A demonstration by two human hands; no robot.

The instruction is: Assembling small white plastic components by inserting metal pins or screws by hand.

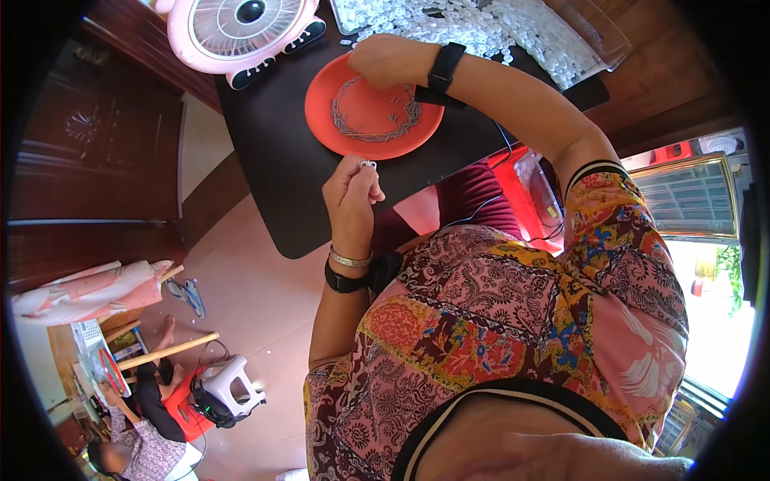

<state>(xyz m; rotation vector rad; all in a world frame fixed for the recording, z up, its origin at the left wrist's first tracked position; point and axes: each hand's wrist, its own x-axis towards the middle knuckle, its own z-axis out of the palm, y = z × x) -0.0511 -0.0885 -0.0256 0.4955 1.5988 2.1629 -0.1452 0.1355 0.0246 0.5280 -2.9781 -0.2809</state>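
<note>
My left hand (pixel 350 199) is closed just off the near rim of a round red-orange plate (pixel 325 104), pinching a small white plastic piece (pixel 368 164) between thumb and fingers. On the plate, thin grey nail-like pieces (pixel 346 131) form a rough ring, with a few loose ones inside it. My right hand (pixel 391 61) reaches across to the plate's far side, its back toward me and its fingers curled at the rim. Those fingertips are mostly hidden, so whatever they grip cannot be made out.
Beyond the plate, many small translucent plastic pieces (pixel 449 30) heap up in a clear tray (pixel 613 50). A pink fan (pixel 180 36) stands at the dark table's (pixel 277 188) far left. Below the table at right is a red container (pixel 513 172). Another person (pixel 152 449) sits at lower left.
</note>
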